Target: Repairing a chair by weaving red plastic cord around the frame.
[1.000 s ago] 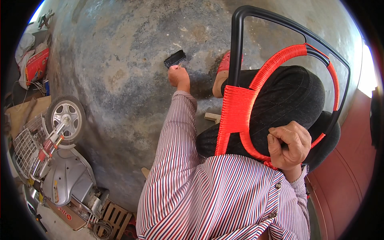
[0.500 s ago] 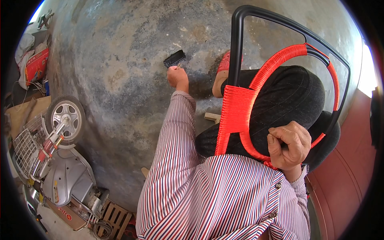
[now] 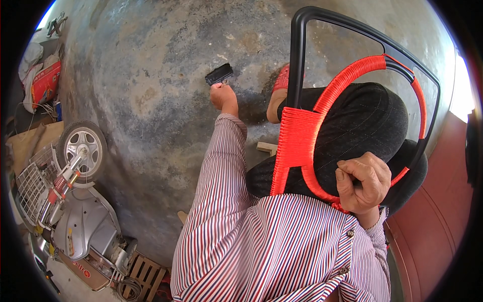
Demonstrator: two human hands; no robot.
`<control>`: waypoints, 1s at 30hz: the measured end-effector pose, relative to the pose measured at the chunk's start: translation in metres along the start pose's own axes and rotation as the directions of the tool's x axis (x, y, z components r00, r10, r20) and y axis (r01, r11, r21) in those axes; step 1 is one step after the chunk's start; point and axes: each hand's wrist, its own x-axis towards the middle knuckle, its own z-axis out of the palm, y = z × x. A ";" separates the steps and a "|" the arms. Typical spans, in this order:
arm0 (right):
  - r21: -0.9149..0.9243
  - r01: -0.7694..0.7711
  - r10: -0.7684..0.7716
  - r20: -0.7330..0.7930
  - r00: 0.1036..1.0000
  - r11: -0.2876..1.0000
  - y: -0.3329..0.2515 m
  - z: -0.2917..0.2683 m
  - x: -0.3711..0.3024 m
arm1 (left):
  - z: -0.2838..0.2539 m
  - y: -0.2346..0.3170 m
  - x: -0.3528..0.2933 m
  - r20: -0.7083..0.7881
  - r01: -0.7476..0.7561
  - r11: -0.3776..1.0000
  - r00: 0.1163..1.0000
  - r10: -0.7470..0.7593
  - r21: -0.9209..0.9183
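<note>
My left hand (image 3: pixel 224 98) reaches out over the floor, its fingers closed at the near edge of a black flat rectangular object (image 3: pixel 219 74), whose kind I cannot make out. Across my lap leans a black tubular frame (image 3: pixel 298 55), partly wound with glossy red cord (image 3: pixel 298 137). Inside it, a curved hoop is bound in the same cord, with one short black stretch showing bare at the top. My right hand (image 3: pixel 365 182) hovers over the hoop's lower part with curled fingers, thumb and forefinger tips close together. Anything between them is too small to see.
A grey scooter (image 3: pixel 85 226) with a wire basket lies at the left, near a wooden pallet (image 3: pixel 143 274). Behind it sits a red bag (image 3: pixel 46 85). A piece of wood (image 3: pixel 266 147) lies by my knee. A red panel (image 3: pixel 443 201) rises on the right.
The black object has shifted very slightly under my left fingers. My right hand and the corded frame have stayed where they were.
</note>
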 end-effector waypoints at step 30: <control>-0.018 0.000 0.000 -0.011 1.000 1.000 -0.002 -0.001 0.001 | 0.021 -0.004 0.002 -0.117 -0.056 0.973 0.993 0.031 -0.222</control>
